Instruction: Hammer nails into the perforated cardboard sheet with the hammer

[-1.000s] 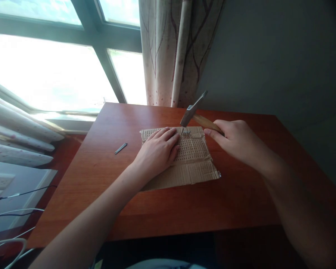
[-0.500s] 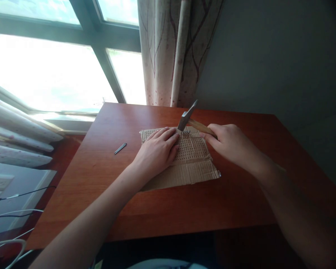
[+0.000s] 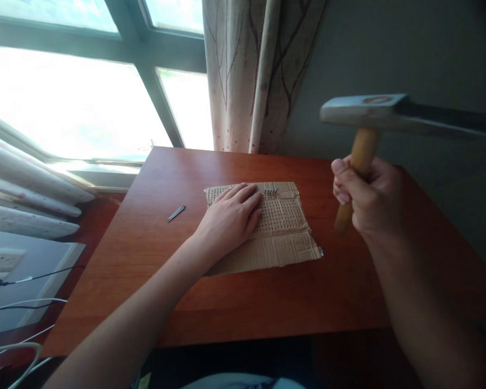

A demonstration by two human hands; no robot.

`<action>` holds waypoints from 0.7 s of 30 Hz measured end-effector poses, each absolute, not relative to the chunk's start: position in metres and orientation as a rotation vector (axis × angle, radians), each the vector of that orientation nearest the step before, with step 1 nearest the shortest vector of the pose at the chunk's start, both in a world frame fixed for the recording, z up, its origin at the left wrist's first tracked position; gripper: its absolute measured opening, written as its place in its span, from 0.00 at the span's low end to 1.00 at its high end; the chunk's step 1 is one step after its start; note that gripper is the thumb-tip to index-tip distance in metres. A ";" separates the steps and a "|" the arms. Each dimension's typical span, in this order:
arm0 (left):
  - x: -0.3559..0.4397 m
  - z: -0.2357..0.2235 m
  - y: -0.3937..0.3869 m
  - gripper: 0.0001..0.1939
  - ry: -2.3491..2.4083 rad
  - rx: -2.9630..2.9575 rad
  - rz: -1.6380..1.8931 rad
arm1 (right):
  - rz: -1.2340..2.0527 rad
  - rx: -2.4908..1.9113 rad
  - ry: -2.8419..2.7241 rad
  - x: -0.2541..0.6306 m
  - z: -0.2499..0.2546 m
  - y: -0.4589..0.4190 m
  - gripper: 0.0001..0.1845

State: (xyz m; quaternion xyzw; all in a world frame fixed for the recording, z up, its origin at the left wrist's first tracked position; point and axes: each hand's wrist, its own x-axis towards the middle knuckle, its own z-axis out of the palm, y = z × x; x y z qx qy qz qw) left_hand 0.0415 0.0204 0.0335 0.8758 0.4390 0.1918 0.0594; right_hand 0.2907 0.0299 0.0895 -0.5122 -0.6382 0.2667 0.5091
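Observation:
My left hand (image 3: 231, 212) lies flat on a piece of brown cardboard (image 3: 263, 252), fingers stretched toward its far edge. Rows of small holes cover the cardboard's far part; some are hidden under this hand. A short row of nails (image 3: 271, 191) stands in the cardboard just right of my left fingertips. My right hand (image 3: 370, 194) is closed around the wooden handle of a hammer (image 3: 364, 111), raised above the table's right side. The steel head lies roughly level and is slightly blurred. Several loose nails (image 3: 176, 213) lie together on the table, left of the cardboard.
The reddish-brown wooden table (image 3: 117, 270) carries all of this. Behind it are a window (image 3: 73, 102), a patterned curtain (image 3: 238, 81) and a grey wall (image 3: 421, 48). At the lower left are a wall socket (image 3: 4, 261) and several cables (image 3: 28, 301).
My right hand has lifted the hammer from over the nails, up, right and closer to the camera. The left hand has stayed in place on the cardboard.

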 end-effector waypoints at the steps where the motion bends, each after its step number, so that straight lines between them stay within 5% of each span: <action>1: 0.041 0.034 0.020 0.22 1.329 2.653 0.581 | 0.704 -1.171 -1.453 0.290 0.088 0.032 0.21; 6: 0.041 0.034 0.020 0.22 1.329 2.652 0.572 | 0.684 -1.094 -1.294 0.289 0.083 0.037 0.28; 21: 0.042 0.036 0.020 0.21 1.326 2.645 0.562 | 0.640 -0.999 -1.158 0.292 0.048 0.032 0.28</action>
